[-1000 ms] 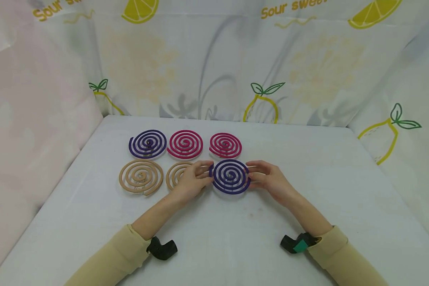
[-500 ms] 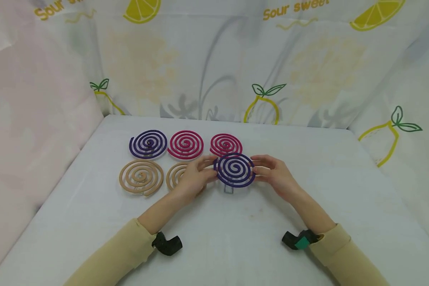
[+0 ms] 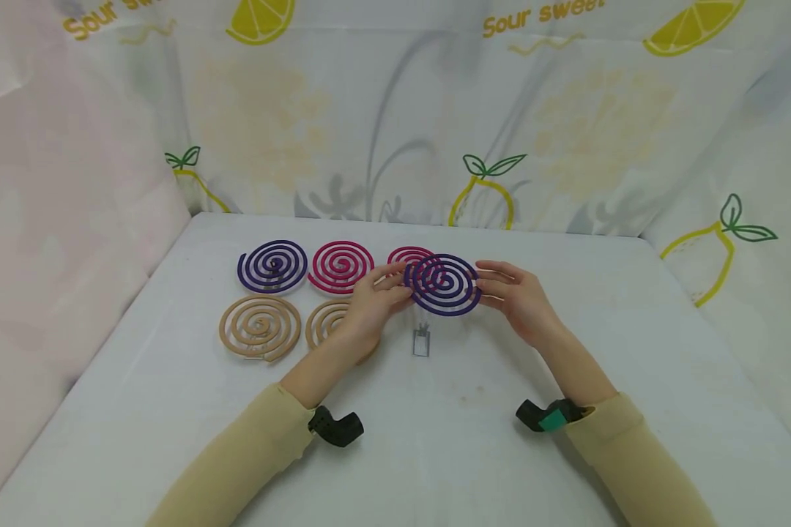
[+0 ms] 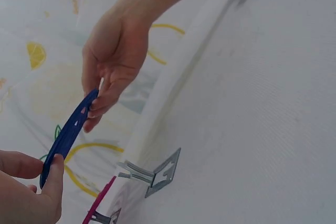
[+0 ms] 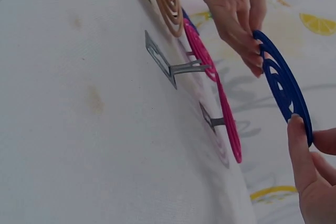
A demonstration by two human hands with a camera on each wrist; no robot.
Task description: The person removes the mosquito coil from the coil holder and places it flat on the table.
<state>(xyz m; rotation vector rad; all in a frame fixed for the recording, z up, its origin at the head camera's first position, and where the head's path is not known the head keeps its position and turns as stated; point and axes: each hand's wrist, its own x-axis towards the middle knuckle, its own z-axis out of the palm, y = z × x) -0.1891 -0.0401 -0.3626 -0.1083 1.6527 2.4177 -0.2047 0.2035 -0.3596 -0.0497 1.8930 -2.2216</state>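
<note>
nearest on the white table (image 3: 474, 454), 1 bare metal stand (image 3: 421, 342) sits prongs up. beyond and a little right of it, the held purple coil (image 3: 446, 284) hangs clear of the table, roughly level, with left hand (image 3: 373, 301) and right hand (image 3: 522, 301) pinching opposite sides of its rim between thumb and fingers, neither nearer; farther back is the rightmost pink coil (image 5: 229, 121).

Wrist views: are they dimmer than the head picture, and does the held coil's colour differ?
Head: brighter, soft shadows on the table, held coil purple; left wrist: dimmer, greyer, held coil bluer; right wrist: also dim, held coil blue without obvious glare.
</note>
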